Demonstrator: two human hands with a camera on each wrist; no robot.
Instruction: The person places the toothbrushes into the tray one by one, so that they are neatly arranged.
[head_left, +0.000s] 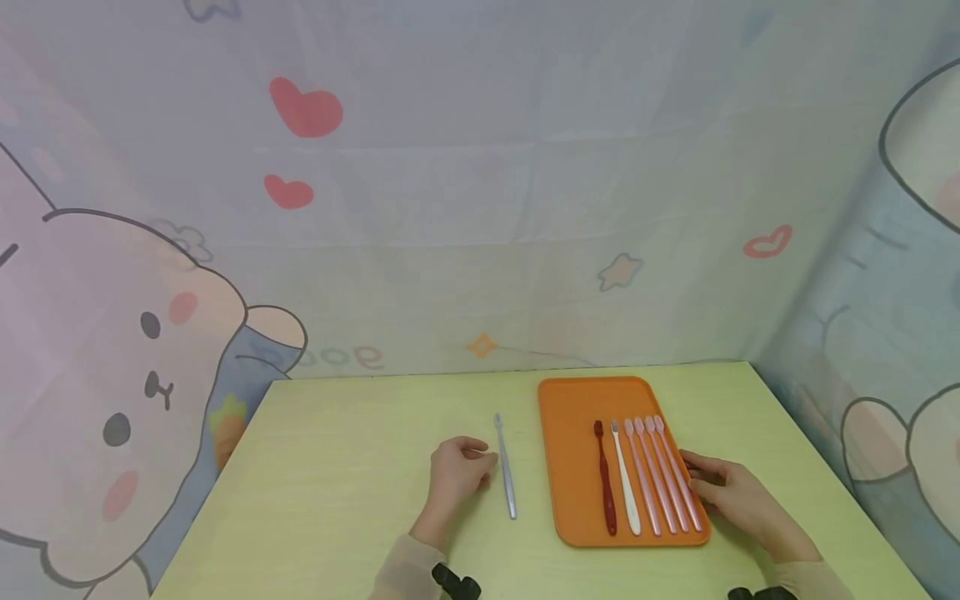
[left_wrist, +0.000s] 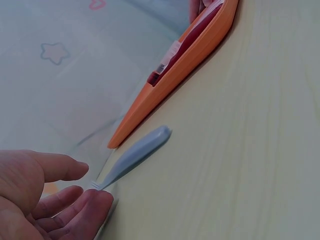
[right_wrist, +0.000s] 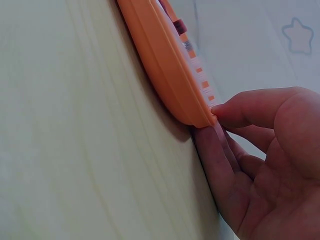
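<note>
A grey-blue toothbrush lies on the table, handle end toward the near edge. Just left of it is my left hand; in the left wrist view the thumb and fingers stand apart, loosely bent, beside the toothbrush's bristle end, holding nothing. My right hand pinches the right rim of an orange tray, thumb on top and fingers beneath, as the right wrist view shows. On the tray lie a dark red toothbrush, a white toothbrush and several pink toothbrushes, side by side.
The pale yellow table reaches back to a printed cloth with hearts and cartoon figures. More cloth hangs at both sides. The tray stands right of the grey-blue toothbrush, with a strip of table between them.
</note>
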